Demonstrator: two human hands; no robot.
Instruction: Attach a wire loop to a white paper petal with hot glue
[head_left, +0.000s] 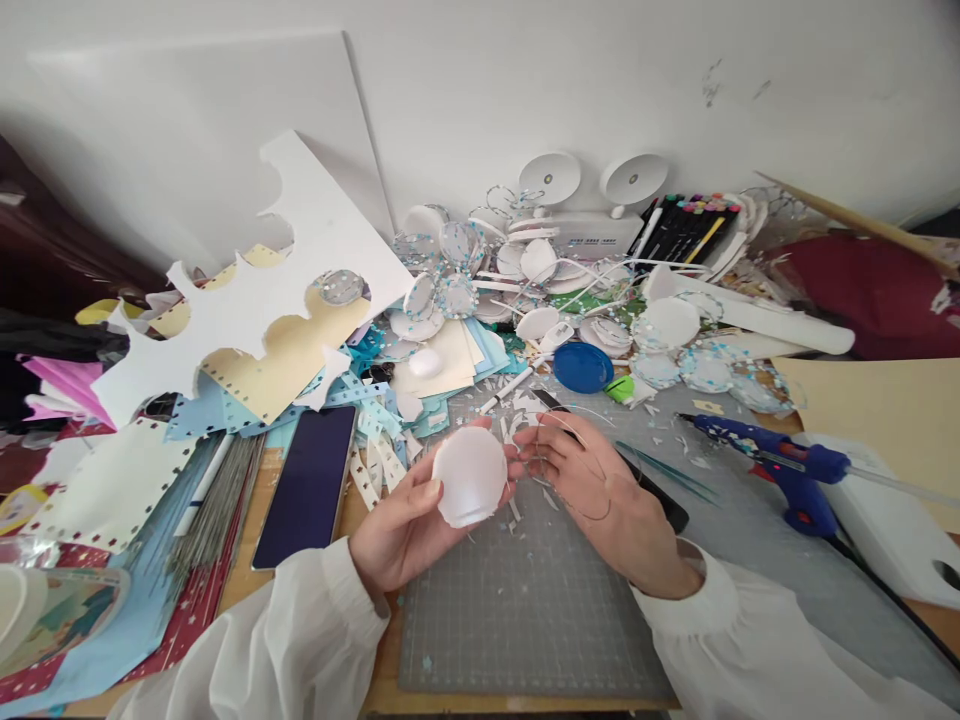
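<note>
My left hand [405, 530] grips a flat, white, roughly round disc [471, 476] by its edge. The thumb lies on its near left side, and fingertips show at its right edge. Close by on the right, my right hand [600, 500] has its fingers pointing left towards the disc, with the thumb hidden. A thin, curved wire [596, 515] loops across this hand and seems held among the fingers; its exact grip is unclear. Under both hands lies a grey cutting mat [525, 640], strewn with small white scraps.
A blue glue gun [802, 462] lies at the right. Tweezers [671, 472] and a blue round lid [583, 368] are beyond my right hand. At left are a phone [306, 490], a bundle of wires [229, 510] and a cut-out white sheet [247, 300]. Decorated white discs [457, 245] pile up behind.
</note>
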